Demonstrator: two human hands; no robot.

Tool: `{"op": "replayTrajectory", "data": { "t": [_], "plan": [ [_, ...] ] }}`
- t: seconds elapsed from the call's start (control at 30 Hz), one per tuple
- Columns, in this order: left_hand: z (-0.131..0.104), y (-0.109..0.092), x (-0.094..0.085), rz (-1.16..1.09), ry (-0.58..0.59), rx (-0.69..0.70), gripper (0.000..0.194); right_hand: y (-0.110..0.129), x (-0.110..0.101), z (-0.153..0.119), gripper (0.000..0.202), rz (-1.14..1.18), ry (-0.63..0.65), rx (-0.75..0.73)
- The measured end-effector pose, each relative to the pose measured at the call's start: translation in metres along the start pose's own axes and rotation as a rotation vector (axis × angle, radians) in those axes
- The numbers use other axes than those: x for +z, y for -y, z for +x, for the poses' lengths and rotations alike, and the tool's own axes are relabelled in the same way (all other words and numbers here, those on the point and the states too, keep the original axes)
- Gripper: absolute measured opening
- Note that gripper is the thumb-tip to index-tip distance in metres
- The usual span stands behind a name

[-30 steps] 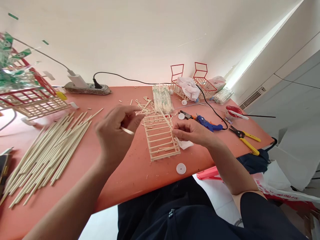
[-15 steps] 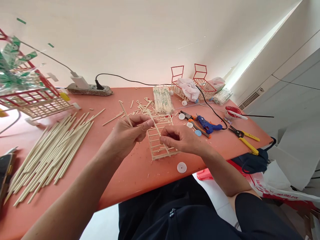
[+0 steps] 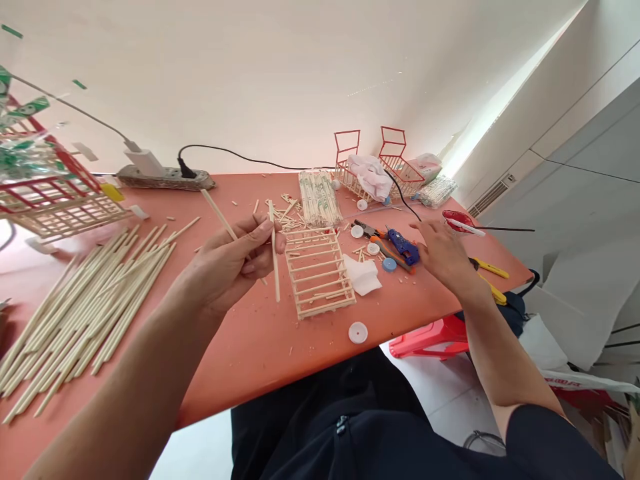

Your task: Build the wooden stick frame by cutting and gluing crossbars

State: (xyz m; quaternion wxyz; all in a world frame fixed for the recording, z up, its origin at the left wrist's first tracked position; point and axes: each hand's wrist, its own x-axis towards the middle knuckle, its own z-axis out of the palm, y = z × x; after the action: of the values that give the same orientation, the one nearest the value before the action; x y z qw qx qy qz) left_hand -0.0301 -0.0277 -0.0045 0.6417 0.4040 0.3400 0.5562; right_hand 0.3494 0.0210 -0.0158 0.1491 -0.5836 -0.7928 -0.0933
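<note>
Two sticks [image 3: 276, 267] sit in the left hand [image 3: 240, 250], at ten o'clock from the wooden frame [image 3: 320, 276], one pinched by thumb and finger, the other slanting through the grip, seemingly so one hand manages both. At three o'clock the right hand [image 3: 419, 239] spreads over the glue gun [image 3: 403, 247], contact unclear; at nine, a stick pile [image 3: 100, 300] looks laid for easy picking.

Pale cream sticks [image 3: 276, 273], cream slatted frame [image 3: 327, 309], orange-red table [image 3: 240, 373], blue glue gun [image 3: 403, 247], white disc [image 3: 358, 333]

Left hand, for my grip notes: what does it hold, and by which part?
One pale stick, pinched by its upper half; another stick, held around mid-length, exact contact hidden.
</note>
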Motion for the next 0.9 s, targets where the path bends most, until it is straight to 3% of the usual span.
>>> {"op": "replayTrajectory", "data": {
  "t": [0.13,0.3,0.6,0.67,0.73,0.8,0.9],
  "plan": [
    [0.005,0.003,-0.007,-0.007,-0.019,-0.041,0.029,-0.045,0.028,-0.016,0.059,-0.145,0.115,-0.016],
    [0.013,0.008,-0.014,-0.002,-0.007,-0.063,0.039,-0.056,0.051,-0.018,0.049,-0.032,0.043,0.007],
    [0.009,0.005,-0.013,-0.011,-0.07,-0.073,0.017,-0.075,0.047,-0.012,0.033,0.074,-0.13,0.048],
    [0.01,0.005,-0.013,-0.003,-0.064,-0.06,0.021,-0.073,0.039,-0.006,0.032,0.149,-0.191,0.099],
    [0.011,0.005,-0.015,0.007,-0.06,-0.056,0.025,-0.064,0.027,0.004,0.033,0.399,-0.262,0.189],
    [0.013,0.006,-0.015,0.019,-0.062,-0.048,0.031,-0.047,0.016,0.019,0.04,0.783,-0.322,0.237],
    [0.015,0.008,-0.016,0.048,-0.073,-0.034,0.037,-0.011,0.001,0.051,0.044,1.05,-0.353,0.175]
  ]
}}
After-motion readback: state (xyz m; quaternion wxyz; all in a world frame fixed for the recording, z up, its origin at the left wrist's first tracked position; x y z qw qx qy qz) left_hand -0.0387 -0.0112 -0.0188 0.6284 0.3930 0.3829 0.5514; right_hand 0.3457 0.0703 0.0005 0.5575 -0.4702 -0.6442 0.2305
